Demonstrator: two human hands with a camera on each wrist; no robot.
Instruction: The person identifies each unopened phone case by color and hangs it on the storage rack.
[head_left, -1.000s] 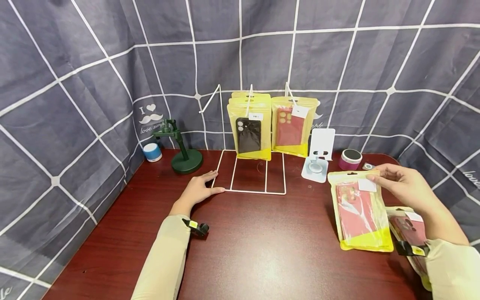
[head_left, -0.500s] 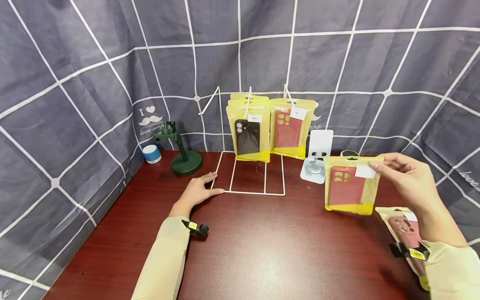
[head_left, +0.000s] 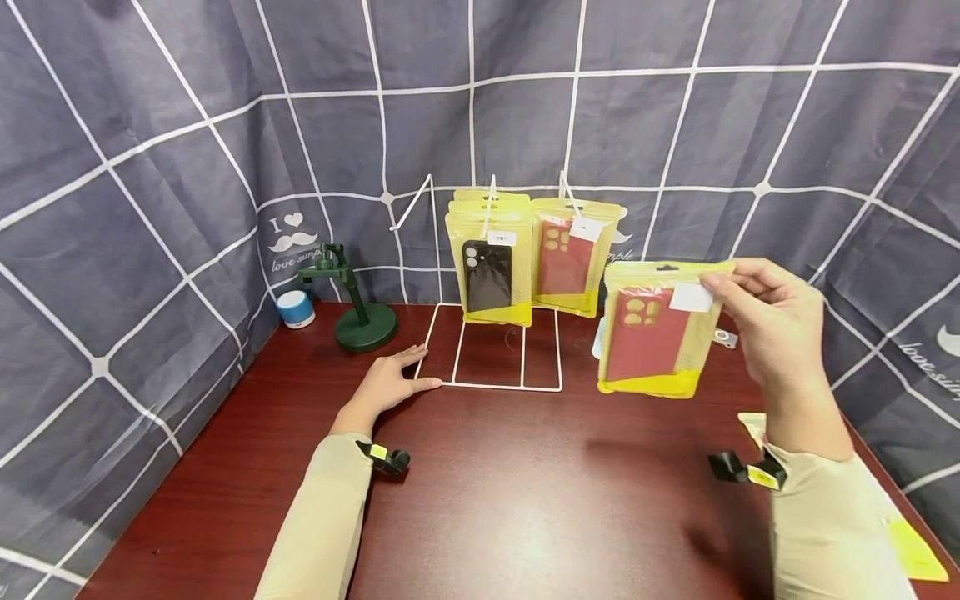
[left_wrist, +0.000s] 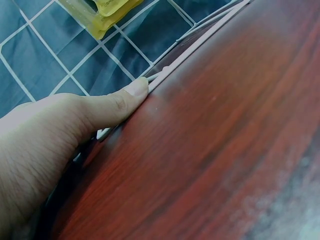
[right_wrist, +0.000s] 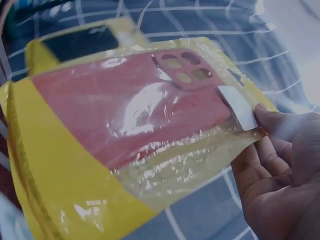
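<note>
My right hand [head_left: 780,325] pinches the top right corner of a clear yellow bag with a pink phone case [head_left: 648,337] inside. The bag hangs upright above the table, its white label close to my thumb in the right wrist view. My left hand [head_left: 385,385] rests at the front left corner of a white wire display rack [head_left: 498,387], fingers extended. In the left wrist view its thumb [left_wrist: 117,106] lies on the base wire. From the rack's middle hook hang bags with a black phone case [head_left: 489,279] in front; another bagged pink case [head_left: 566,258] hangs on the right hook.
A green stand [head_left: 365,323] and a blue-and-white cylinder [head_left: 296,309] are left of the rack. Behind the held bag, a pale stand [head_left: 598,340] is mostly hidden. Another yellow bag [head_left: 917,550] lies under my right forearm. The rack's left hook [head_left: 412,204] carries no bag.
My right hand has raised the bagged pink case off the right side and carried it leftward toward the rack. My left hand has stayed at the rack's corner.
</note>
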